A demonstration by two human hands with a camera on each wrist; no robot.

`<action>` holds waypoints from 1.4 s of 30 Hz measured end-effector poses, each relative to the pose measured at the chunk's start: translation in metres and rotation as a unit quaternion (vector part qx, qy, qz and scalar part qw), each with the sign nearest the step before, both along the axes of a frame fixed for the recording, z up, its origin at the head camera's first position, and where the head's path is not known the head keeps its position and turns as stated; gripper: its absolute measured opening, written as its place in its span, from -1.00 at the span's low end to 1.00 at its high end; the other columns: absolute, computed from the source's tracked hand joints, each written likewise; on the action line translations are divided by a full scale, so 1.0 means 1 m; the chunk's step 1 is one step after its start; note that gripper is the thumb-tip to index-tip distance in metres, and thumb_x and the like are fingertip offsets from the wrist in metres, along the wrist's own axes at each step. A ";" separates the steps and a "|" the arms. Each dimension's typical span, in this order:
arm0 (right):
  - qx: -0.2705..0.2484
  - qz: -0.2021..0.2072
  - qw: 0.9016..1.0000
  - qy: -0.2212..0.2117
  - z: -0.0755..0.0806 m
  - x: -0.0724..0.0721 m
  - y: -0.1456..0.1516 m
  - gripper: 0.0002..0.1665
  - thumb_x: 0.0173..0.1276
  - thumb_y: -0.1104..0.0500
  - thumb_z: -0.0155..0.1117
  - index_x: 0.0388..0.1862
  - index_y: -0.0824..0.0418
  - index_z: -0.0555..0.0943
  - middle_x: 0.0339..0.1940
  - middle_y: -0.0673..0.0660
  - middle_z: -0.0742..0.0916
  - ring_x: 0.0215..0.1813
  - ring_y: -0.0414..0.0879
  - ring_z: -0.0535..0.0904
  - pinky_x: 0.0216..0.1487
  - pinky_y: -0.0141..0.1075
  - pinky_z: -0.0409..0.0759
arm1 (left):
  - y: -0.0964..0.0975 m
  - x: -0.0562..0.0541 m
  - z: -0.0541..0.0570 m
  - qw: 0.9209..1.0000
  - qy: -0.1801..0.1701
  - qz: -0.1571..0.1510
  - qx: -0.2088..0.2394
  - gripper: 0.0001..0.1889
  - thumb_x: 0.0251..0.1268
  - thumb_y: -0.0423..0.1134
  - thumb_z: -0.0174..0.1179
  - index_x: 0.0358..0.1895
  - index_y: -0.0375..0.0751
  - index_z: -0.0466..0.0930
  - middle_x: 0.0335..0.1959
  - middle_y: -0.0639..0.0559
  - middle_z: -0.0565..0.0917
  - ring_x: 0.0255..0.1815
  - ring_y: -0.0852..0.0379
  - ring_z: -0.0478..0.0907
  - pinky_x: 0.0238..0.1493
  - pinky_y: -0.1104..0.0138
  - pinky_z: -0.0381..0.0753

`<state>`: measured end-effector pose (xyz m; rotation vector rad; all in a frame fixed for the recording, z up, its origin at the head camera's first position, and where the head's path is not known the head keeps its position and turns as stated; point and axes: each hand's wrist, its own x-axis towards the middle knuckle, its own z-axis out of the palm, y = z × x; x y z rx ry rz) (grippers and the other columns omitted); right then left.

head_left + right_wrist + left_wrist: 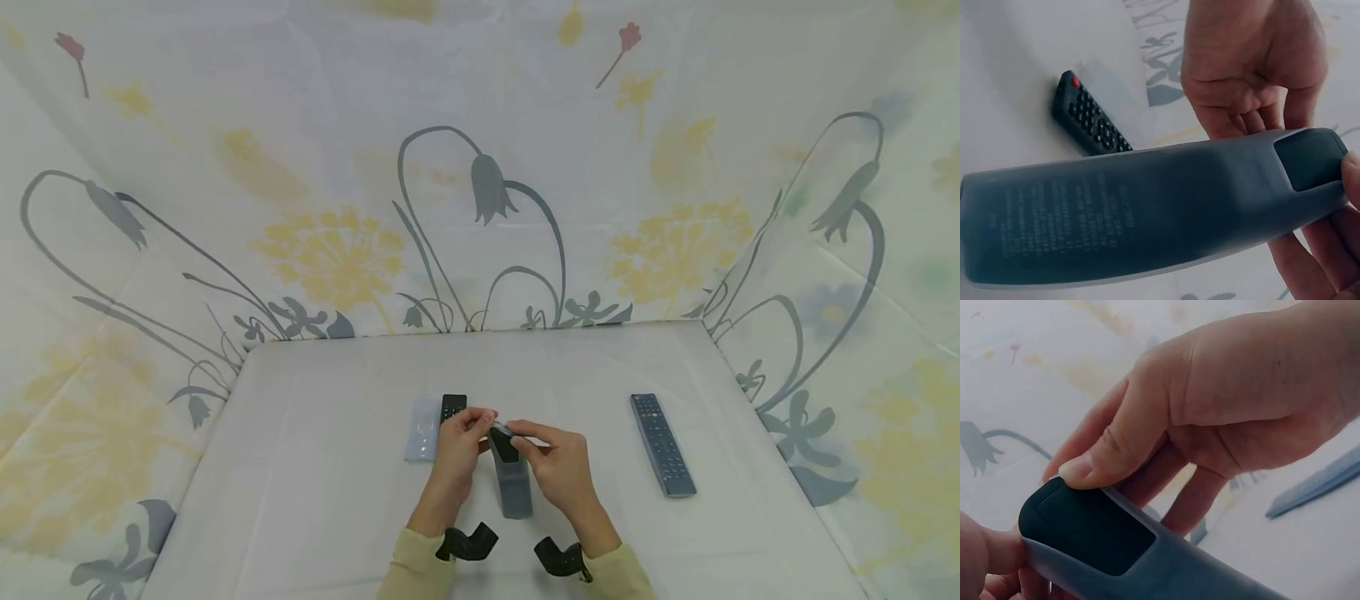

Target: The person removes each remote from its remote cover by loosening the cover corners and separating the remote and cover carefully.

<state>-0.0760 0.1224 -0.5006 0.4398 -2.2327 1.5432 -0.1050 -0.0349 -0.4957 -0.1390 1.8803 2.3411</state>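
Note:
Between both hands is a dark remote control (1085,525) inside a translucent bluish silicone cover (515,496). Its printed back shows through the cover in the right wrist view, and its rounded end lies bare in the cover's opening. My left hand (457,450) pinches the cover's rim on the left side of that end. On the opposite side, my right hand (562,468) pinches the rim, its thumb lying at the edge of the opening in the left wrist view. A black remote control (1094,119) lies just beyond my left hand, partly hidden by it in the head view.
A pale translucent cover (422,429) lies flat beside the black remote. Farther right on the white table (315,500) lies another remote control in a bluish cover (663,446), buttons up. Flower-printed cloth (337,167) stands behind and along both sides of the table.

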 end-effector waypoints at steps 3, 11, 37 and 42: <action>0.015 0.003 1.000 0.027 0.000 0.001 -0.002 -0.72 0.15 0.46 0.46 -0.14 0.28 0.77 -0.17 0.14 0.80 -0.22 -0.08 0.75 -0.30 -0.41 0.65 | -0.001 -0.002 -0.001 1.000 -0.014 -0.009 0.012 -0.83 0.45 -0.35 0.16 -0.17 -0.46 0.61 -0.27 0.05 0.68 -0.33 0.28 0.56 -0.25 0.37 0.56; 0.006 0.006 0.998 0.059 0.000 0.002 -0.002 -0.73 0.18 0.46 0.44 -0.13 0.28 0.76 -0.18 0.15 0.80 -0.17 0.04 0.76 -0.30 -0.42 0.65 | -0.007 -0.010 -0.005 0.993 -0.051 -0.090 0.060 -0.74 0.48 -0.34 0.12 -0.01 -0.57 0.56 -0.23 0.02 0.65 -0.30 0.26 0.59 -0.26 0.41 0.58; 0.006 -0.117 0.989 0.086 -0.001 -0.001 -0.019 -0.89 0.28 0.46 0.34 -0.25 0.35 0.63 -0.20 0.18 0.79 -0.18 0.06 0.75 -0.37 -0.43 0.64 | 0.032 0.000 -0.006 0.976 -0.013 0.114 0.185 -0.89 0.44 -0.41 0.15 -0.15 -0.43 0.61 -0.21 -0.06 0.64 -0.21 0.17 0.60 -0.08 0.43 0.58; -0.013 -0.128 0.990 0.051 -0.003 -0.002 -0.021 -0.94 0.32 0.41 0.31 -0.25 0.33 0.63 -0.23 0.15 0.78 -0.18 0.03 0.73 -0.36 -0.46 0.63 | 0.029 -0.002 -0.007 0.978 -0.012 0.102 0.180 -0.90 0.44 -0.41 0.16 -0.14 -0.41 0.61 -0.30 -0.02 0.64 -0.25 0.18 0.61 -0.13 0.44 0.59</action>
